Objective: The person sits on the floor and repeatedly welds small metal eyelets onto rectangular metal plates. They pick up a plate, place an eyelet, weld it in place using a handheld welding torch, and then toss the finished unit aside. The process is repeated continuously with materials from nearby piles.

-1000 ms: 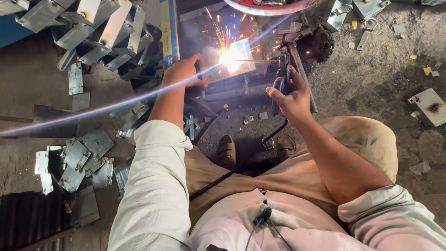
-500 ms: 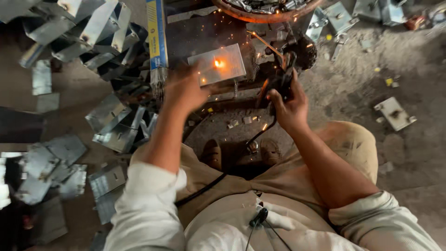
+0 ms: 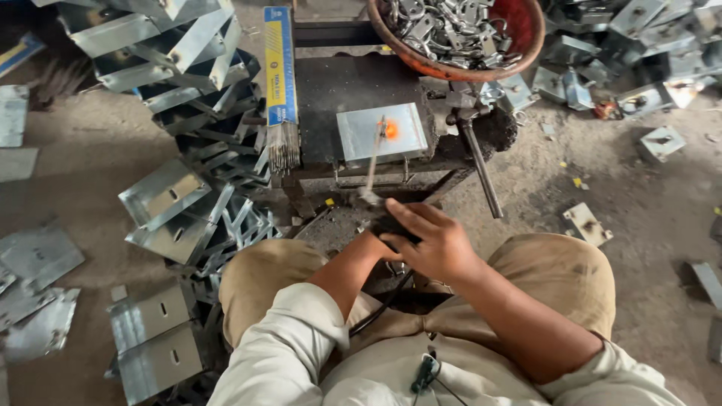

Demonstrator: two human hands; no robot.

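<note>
— Both hands meet low at the front of the bench: the right hand (image 3: 432,242) is closed over the dark holder (image 3: 391,224), and the left hand is mostly hidden beneath it, so I can't tell its grip.

— And the rod?

— The rod (image 3: 374,159) slants up from the holder to the plate (image 3: 381,134), where a spot (image 3: 390,129) glows orange. That plate lies flat on the bench (image 3: 331,90).

— Any packets about?

— One long box (image 3: 279,68), blue with a yellow band, lies along the bench's left edge, grey rods (image 3: 283,156) poking from its near end.

— What's hard to see?

— A cable (image 3: 380,307) drops from the holder and vanishes between the knees. The red bowl (image 3: 526,37) of metal fittings is cut off at the top.

— Anything else?

— Folded brackets (image 3: 180,203) heaped on the left, more (image 3: 647,45) scattered right, and a bar (image 3: 481,177) leaning off the bench's right side.
</note>
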